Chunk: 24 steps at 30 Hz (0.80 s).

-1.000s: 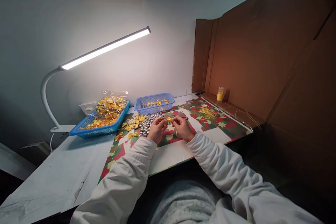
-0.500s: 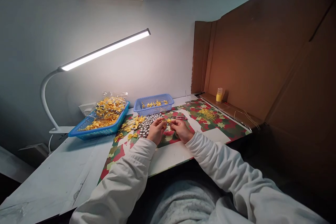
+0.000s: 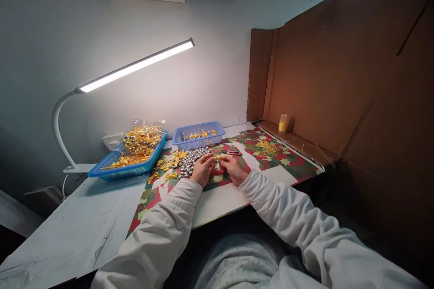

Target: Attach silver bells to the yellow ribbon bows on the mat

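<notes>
Grips [image 3: 201, 170] [image 3: 234, 170] on yellow bow [image 3: 218, 157], seemingly

The single head-worn view looks forward and down across the tabletop [image 3: 74, 226] to the wall [image 3: 220, 67] at twelve o'clock, wide enough to take in the lamp [image 3: 137, 67] at ten and the cardboard panel [image 3: 339, 67] at two. The left hand [image 3: 202, 170] and right hand [image 3: 234, 170] lie fairly near, toward six.

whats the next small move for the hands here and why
Probably a small fingertip adjustment by the right hand, with the left hand steadying the yellow bow: both hands' fingertips are close around it, while the pink-handled tool lies untouched beyond them. Finer detail between the fingers is too small to tell.
</notes>
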Motion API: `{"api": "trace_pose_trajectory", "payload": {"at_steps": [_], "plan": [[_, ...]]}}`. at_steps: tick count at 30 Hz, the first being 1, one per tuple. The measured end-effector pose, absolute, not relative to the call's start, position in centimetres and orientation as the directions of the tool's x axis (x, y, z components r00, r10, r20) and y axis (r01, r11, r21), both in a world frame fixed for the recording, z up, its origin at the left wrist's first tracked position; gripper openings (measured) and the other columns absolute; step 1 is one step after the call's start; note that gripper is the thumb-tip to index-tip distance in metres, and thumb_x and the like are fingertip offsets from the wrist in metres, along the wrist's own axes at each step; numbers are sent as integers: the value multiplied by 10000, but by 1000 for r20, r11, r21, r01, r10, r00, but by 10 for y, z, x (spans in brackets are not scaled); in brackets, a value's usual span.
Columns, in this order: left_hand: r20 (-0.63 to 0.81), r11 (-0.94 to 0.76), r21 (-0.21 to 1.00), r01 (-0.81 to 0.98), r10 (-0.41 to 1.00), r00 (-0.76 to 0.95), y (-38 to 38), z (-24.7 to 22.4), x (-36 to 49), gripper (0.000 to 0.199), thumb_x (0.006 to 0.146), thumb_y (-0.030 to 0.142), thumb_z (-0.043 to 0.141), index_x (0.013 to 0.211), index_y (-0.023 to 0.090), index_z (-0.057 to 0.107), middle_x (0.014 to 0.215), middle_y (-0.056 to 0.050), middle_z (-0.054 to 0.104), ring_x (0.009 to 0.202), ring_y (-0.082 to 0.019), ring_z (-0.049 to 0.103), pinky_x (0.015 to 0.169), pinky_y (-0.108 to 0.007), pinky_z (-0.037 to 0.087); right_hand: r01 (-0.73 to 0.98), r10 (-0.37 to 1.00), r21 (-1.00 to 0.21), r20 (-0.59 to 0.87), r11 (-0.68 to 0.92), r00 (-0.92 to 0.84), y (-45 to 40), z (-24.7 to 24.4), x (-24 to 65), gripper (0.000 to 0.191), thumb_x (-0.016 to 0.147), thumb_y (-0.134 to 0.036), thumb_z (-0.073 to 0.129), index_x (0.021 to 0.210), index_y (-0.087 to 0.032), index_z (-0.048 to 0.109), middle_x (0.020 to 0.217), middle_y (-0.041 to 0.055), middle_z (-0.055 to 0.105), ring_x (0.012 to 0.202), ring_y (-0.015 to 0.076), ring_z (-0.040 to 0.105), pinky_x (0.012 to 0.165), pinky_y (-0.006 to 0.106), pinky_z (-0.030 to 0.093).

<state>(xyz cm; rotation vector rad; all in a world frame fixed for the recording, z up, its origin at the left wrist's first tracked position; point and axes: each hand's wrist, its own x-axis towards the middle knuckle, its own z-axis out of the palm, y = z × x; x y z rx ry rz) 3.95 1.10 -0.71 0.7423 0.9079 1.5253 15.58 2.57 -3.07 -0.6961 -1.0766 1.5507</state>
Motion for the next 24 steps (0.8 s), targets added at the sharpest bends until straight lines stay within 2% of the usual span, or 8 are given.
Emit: {"api": "trace_pose_trajectory", "payload": {"at_steps": [6, 9, 12, 16, 20, 24], "plan": [[4, -52, 853, -519, 996, -93, 10, -3, 37, 361, 464, 141, 758, 807, 158, 645, 600, 40, 557, 564, -61, 491, 565, -193, 402, -417, 955, -909, 130, 7, -268, 23, -26, 158, 332, 551, -407, 740, 683, -163, 559, 597, -46, 487, 549, 77, 419, 538, 245, 324], [-5, -36, 853, -520, 997, -78, 10, -3, 37, 371, 461, 154, 768, 813, 156, 649, 632, 26, 579, 598, -72, 521, 582, -198, 419, -366, 955, -926, 182, 87, -233, 26, -27, 158, 315, 586, -431, 704, 669, -170, 548, 586, -46, 478, 541, 82, 416, 543, 249, 336], [0, -47, 857, -514, 996, -91, 11, -4, 37, 364, 451, 161, 778, 789, 155, 641, 646, 21, 582, 594, -72, 519, 565, -196, 414, -239, 951, -939, 283, 249, -122, 28, -28, 158, 264, 641, -426, 639, 667, -181, 542, 588, -35, 491, 552, 100, 433, 555, 257, 354], [19, -64, 873, -484, 995, -97, 12, -5, 37, 339, 457, 171, 775, 752, 170, 606, 628, 29, 552, 576, -72, 501, 549, -198, 407, 25, 894, -894, 446, 447, -38, 24, -25, 162, 171, 723, -354, 529, 677, -190, 538, 633, -1, 547, 598, 132, 484, 590, 274, 382], [16, -63, 875, -481, 995, -103, 11, -4, 37, 329, 458, 167, 752, 731, 182, 570, 650, 34, 534, 592, -73, 500, 560, -197, 412, 163, 853, -839, 522, 519, -32, 17, -17, 167, 126, 751, -292, 483, 687, -196, 536, 653, 11, 569, 607, 146, 506, 605, 282, 394], [23, -75, 888, -453, 993, -118, 11, -3, 38, 308, 475, 178, 734, 718, 189, 545, 648, 33, 513, 590, -81, 499, 553, -205, 411, 191, 839, -820, 544, 540, -37, 13, -13, 169, 121, 755, -281, 482, 677, -204, 532, 637, 12, 563, 587, 147, 495, 590, 281, 393]]}}
